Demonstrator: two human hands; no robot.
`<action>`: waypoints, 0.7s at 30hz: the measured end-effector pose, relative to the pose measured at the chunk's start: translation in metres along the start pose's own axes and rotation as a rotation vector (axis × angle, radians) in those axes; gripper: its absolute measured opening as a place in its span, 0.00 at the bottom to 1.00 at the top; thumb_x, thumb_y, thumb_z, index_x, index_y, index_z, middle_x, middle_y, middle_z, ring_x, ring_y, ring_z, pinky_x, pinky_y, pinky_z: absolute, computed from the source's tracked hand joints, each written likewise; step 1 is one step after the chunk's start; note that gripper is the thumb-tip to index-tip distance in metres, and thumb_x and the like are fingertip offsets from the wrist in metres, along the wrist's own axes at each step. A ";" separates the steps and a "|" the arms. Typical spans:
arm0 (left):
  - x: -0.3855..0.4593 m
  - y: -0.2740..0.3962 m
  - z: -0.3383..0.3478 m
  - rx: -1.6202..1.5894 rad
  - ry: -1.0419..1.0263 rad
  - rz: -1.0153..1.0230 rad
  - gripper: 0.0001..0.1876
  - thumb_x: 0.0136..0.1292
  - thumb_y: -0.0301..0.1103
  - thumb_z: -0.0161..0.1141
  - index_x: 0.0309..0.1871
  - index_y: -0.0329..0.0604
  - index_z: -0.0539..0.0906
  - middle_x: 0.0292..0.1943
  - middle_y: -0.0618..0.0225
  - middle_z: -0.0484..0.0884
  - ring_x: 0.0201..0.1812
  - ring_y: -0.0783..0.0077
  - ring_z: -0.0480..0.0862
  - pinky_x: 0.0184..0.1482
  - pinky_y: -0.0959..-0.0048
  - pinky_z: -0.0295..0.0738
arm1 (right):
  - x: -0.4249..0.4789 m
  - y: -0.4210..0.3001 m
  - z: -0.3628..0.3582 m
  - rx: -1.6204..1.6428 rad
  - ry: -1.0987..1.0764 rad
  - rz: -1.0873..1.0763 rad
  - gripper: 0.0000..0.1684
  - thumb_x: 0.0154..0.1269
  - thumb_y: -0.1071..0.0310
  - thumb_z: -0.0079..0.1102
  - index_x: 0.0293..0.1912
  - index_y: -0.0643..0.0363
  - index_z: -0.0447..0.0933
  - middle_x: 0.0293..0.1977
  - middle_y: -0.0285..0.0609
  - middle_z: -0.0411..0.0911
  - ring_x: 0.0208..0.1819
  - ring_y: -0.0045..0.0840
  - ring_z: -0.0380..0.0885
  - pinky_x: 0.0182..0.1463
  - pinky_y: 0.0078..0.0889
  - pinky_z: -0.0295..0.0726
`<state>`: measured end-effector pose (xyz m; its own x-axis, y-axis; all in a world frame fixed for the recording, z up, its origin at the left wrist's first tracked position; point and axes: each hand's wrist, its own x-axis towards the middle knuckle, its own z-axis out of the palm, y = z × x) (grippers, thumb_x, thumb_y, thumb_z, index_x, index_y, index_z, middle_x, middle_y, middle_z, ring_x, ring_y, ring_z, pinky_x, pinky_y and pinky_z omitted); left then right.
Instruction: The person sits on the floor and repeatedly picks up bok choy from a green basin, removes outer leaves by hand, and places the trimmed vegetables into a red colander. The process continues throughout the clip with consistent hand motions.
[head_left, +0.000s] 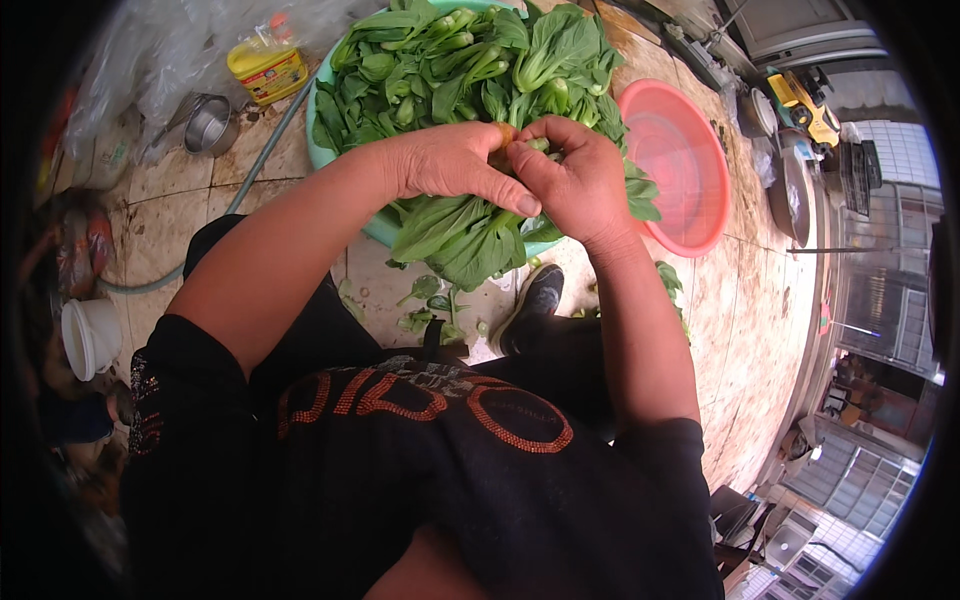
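Note:
Leafy bok choy (450, 82) is heaped in a large green plastic basin (324, 150) in front of me. My left hand (469, 165) and my right hand (574, 176) meet over the near side of the heap, thumbs and fingers close together. Between them are pale green stem ends of bok choy, with a bunch of broad leaves (472, 240) hanging towards me over the basin's near rim. My right fingers are curled on the stems. The left fingertips are partly hidden, so what that hand grips is unclear.
A pink plastic basin (701, 225) stands right of the green one. Left are a yellow container (268, 71), a metal pot (210, 126), a hose (262, 161), plastic sheeting and a white bucket (91, 339). Leaf scraps (442, 304) lie on the tiled floor near my shoe (534, 304).

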<state>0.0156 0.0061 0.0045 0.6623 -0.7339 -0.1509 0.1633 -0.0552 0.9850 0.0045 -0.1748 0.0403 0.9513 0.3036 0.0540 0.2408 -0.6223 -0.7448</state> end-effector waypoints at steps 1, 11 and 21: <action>-0.001 0.003 0.000 0.133 0.147 0.080 0.40 0.45 0.49 0.77 0.56 0.29 0.75 0.49 0.57 0.81 0.52 0.68 0.80 0.56 0.68 0.74 | 0.001 -0.001 -0.002 -0.023 0.011 0.043 0.13 0.56 0.62 0.64 0.35 0.62 0.81 0.22 0.37 0.77 0.24 0.19 0.74 0.29 0.23 0.72; 0.014 -0.039 0.046 0.127 0.426 -0.082 0.21 0.54 0.37 0.70 0.48 0.35 0.78 0.39 0.61 0.84 0.41 0.66 0.83 0.47 0.70 0.77 | 0.009 0.001 0.004 -0.003 0.057 0.201 0.13 0.57 0.61 0.64 0.33 0.62 0.80 0.22 0.37 0.79 0.25 0.17 0.75 0.33 0.24 0.75; 0.010 -0.014 0.034 -0.369 0.309 -0.034 0.10 0.62 0.33 0.66 0.42 0.42 0.78 0.27 0.73 0.77 0.24 0.78 0.76 0.29 0.75 0.75 | 0.014 -0.002 -0.009 0.777 0.045 0.379 0.24 0.67 0.48 0.58 0.39 0.62 0.79 0.23 0.32 0.74 0.19 0.14 0.66 0.21 0.18 0.61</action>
<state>-0.0046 -0.0233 -0.0085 0.8289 -0.4976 -0.2556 0.4007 0.2093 0.8920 0.0193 -0.1759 0.0482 0.9516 0.1364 -0.2756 -0.2780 -0.0011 -0.9606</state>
